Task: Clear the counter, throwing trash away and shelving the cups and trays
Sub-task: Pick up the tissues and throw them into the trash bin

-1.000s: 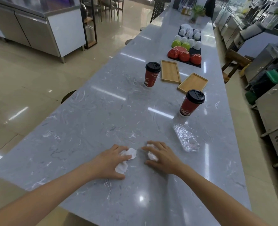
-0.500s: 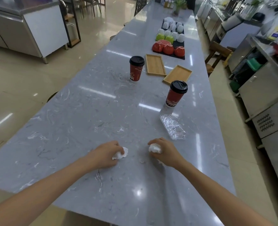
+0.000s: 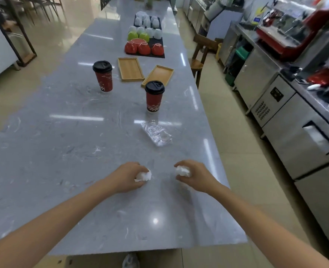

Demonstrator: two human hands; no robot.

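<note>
My left hand (image 3: 127, 176) is closed around a crumpled white napkin (image 3: 144, 176) just above the grey marble counter (image 3: 63, 151). My right hand (image 3: 195, 176) grips a second crumpled napkin (image 3: 182, 170) beside it. Ahead of my right hand lies a crumpled clear plastic wrapper (image 3: 156, 133). Two red paper cups with black lids stand further on, one to the left (image 3: 103, 76) and one nearer (image 3: 154, 96). Behind them lie two wooden trays, the left tray (image 3: 130, 69) and the right tray (image 3: 158, 75).
A dark mat (image 3: 146, 53) at the far end carries red, green and white ceramic cups. A wooden stool (image 3: 198, 63) stands by the counter's right edge. Steel cabinets (image 3: 295, 128) and a red espresso machine (image 3: 287, 31) line the right side across the aisle.
Both hands have gathered the flat napkins into tight balls and lifted slightly off the counter. My view has shifted toward the right, bringing the steel cabinets into view.
</note>
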